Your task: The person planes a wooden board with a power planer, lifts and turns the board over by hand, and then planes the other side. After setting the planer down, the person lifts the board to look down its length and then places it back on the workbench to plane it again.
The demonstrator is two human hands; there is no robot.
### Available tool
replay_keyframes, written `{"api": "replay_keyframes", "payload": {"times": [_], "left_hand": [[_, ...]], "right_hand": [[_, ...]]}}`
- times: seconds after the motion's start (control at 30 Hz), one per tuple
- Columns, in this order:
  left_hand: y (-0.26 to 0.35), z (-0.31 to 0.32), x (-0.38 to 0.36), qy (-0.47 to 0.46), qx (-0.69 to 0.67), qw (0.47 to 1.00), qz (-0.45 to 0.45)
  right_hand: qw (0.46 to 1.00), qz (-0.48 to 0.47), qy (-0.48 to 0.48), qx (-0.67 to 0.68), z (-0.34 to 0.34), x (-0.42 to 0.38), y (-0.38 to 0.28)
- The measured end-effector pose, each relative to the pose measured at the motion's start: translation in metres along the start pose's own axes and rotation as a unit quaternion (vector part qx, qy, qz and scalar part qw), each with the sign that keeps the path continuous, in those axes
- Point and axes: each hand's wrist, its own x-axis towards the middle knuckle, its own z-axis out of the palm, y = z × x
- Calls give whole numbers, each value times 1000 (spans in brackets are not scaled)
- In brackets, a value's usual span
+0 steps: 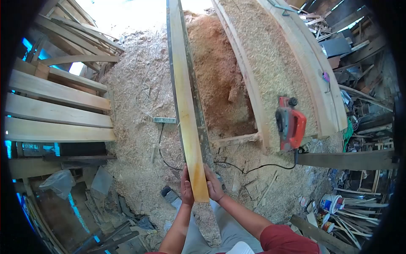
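A long pale plank [189, 114] with a yellowish near end runs away from me up the middle of the view. My left hand [186, 186] presses on its left edge near that end, fingers along the side. On the right edge, my right hand [214, 184] holds it at about the same height. Both hands are wrapped on the plank, whose end sticks out a little towards me between the wrists. Under and beside the plank lies a darker, worn beam [199, 122]. The fingertips are partly hidden by the plank's edges.
A red electric planer [292, 125] rests on the shavings-covered bench at right, its black cable [245, 172] crossing the floor to a power strip [165, 120]. Several planks [59, 109] are stacked at left. Wood scraps, a white bucket [331, 203] and sticks lie at lower right.
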Motion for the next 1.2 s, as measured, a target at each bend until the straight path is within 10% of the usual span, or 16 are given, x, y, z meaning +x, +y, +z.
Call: {"api": "replay_keyframes", "payload": {"times": [0.53,0.97,1.03,1.1,1.2], "left_hand": [[31,4,-14,-129,-221,967,-1],[448,98,-13,-182,-181,961,99],[520,119,-12,-161,-205,962,77],[593,143,-14,-93,-210,973,26],[661,160,-2,-61,-230,971,-14]], "right_hand": [[984,35,8,173,11,-1,-67],[984,4,28,176,-84,92,-398],[947,-99,18,306,-103,110,-520],[845,35,-44,531,-117,147,-553],[842,64,-23,536,-134,168,-631]]}}
